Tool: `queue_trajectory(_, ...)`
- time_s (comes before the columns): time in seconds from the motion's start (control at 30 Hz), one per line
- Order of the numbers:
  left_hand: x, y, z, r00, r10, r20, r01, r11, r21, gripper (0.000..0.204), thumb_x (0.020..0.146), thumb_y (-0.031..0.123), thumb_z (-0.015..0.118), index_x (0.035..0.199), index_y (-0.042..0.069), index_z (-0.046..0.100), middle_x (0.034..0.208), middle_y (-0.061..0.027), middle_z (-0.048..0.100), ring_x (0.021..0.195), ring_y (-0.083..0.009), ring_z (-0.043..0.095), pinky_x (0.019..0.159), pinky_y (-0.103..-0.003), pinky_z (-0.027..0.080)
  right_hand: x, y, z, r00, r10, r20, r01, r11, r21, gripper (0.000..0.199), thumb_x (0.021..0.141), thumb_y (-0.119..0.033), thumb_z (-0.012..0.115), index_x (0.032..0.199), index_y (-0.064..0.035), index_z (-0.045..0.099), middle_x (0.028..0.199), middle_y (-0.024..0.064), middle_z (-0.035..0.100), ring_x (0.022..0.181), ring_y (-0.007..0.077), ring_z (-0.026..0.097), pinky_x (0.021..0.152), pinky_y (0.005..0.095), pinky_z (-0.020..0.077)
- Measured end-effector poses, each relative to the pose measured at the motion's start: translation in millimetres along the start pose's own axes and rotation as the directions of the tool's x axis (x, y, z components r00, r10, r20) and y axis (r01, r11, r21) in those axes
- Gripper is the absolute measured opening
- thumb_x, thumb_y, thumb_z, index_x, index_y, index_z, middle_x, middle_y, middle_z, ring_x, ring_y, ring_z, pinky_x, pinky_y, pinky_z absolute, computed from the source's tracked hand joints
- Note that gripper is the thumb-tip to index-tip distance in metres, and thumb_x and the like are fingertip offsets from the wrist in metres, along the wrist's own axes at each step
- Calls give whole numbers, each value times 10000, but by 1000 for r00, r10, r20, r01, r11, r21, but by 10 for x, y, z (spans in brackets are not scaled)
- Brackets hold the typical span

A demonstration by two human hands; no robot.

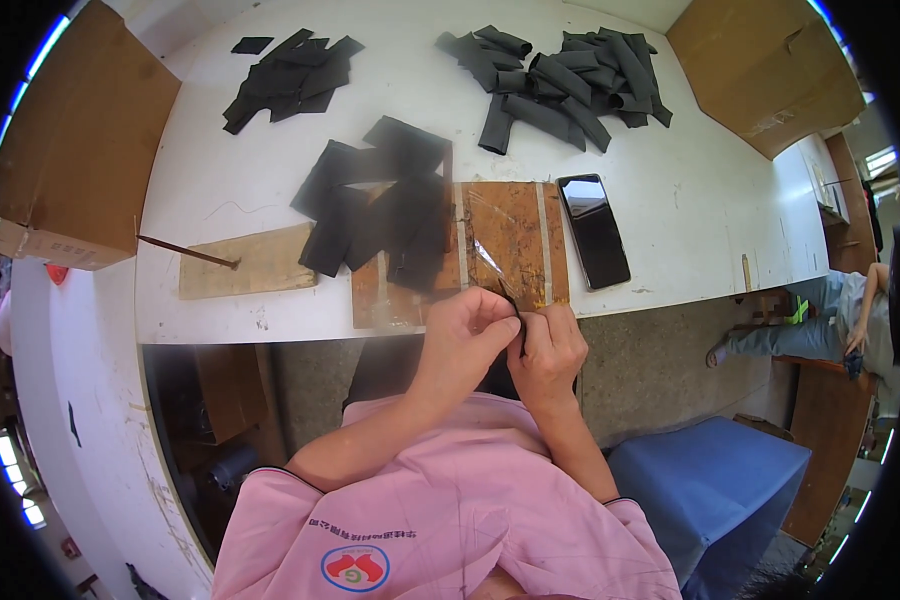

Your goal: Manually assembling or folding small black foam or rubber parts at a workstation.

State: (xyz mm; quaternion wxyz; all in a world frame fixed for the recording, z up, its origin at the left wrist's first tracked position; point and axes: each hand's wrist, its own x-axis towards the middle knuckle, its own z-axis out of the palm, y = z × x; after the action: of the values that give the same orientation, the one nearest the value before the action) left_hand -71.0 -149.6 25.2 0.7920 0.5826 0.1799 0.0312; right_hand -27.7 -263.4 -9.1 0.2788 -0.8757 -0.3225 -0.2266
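My left hand (465, 335) and my right hand (550, 350) meet just in front of the white table's edge (270, 325). Together they pinch a small thin black piece (513, 305) between the fingertips; most of it is hidden by the fingers. Right behind my hands lies a brown board (515, 235) covered with clear tape. Flat black sheets (385, 205) are piled on the board's left part. Further back sit a heap of black tube pieces (560, 80) and another pile of flat black pieces (290, 75).
A black phone (594, 230) lies right of the board. A thin wooden plate (255, 262) with a dark rod (185, 250) rests at the left. Cardboard boxes stand at far left (70, 150) and far right (765, 65). A blue stool (710, 490) is at my right; another person (830, 315) sits beyond.
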Motion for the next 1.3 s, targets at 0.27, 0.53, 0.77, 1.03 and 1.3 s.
queue_trajectory(0.27, 9, -15, -17, 1000, -11, -5, 11, 1000, -14, 56, 751, 72, 574, 774, 22, 563, 688, 13, 552, 612, -24, 479, 531, -167, 374, -3, -11, 6, 1000, -1, 19, 1, 1000, 0, 152, 570, -62, 640, 674, -45, 531, 636, 69, 438, 567, 238, 474, 471, 334, 382)
queue_trajectory(0.53, 30, -10, -24, 999, -35, -13, 34, 999, -37, 57, 749, 74, 574, 773, 22, 565, 687, 12, 556, 622, -28, 494, 535, -170, 378, 16, -9, 13, 1000, -13, 20, 14, 1000, -17, 147, 578, -62, 637, 670, -45, 524, 636, 69, 435, 569, 237, 474, 470, 335, 381)
queue_trajectory(0.77, 27, 0, -44, 1000, -26, -11, 26, 1000, 2, 94, 772, 116, 585, 791, 27, 563, 691, 13, 556, 634, -33, 512, 538, -172, 382, 5, -15, 24, 999, -12, 34, 13, 1000, -14, 147, 584, -63, 635, 677, -48, 522, 640, 70, 436, 574, 238, 475, 471, 335, 383)
queue_trajectory(1.03, 47, -63, -69, 999, -20, -30, 20, 1000, -12, 71, 773, 94, 572, 797, 27, 563, 699, 8, 565, 625, -38, 523, 538, -174, 393, 2, 2, 44, 999, -18, 30, 18, 1000, 2, 136, 590, -61, 624, 676, -49, 519, 641, 71, 434, 574, 239, 471, 472, 339, 380)
queue_trajectory(1.3, 62, -103, -67, 999, -3, -34, 3, 1000, 4, 54, 775, 77, 566, 793, 27, 565, 693, 3, 570, 623, -47, 529, 545, -172, 393, -1, 5, 29, 999, -23, 36, 23, 1000, -15, 135, 586, -40, 610, 645, -46, 489, 629, 87, 423, 572, 253, 465, 471, 351, 373)
